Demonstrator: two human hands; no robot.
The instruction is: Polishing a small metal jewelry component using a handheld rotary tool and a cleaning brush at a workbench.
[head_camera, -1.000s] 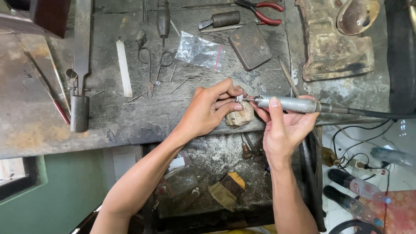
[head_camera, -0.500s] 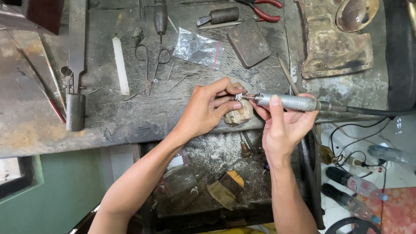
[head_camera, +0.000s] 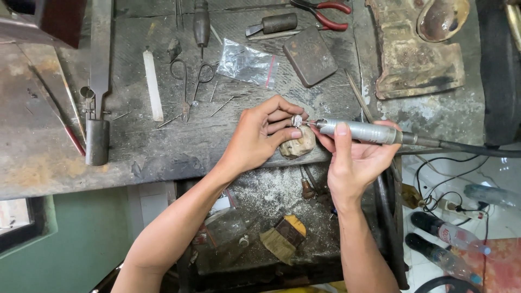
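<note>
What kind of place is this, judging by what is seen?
Probably a small jewellery or metalwork workshop: a scarred workbench, a rotary handpiece in the right hand, and red-handled pliers.

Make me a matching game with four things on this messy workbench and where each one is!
Things:
1. silver rotary handpiece
2. red-handled pliers
3. clear plastic zip bag
4. white stick

Places:
A. lying on the bench, left of the scissors
B. in the right hand
C. at the top edge of the bench
D. beside the dark flat block

Pairs: 1-B, 2-C, 3-D, 4-A
</note>
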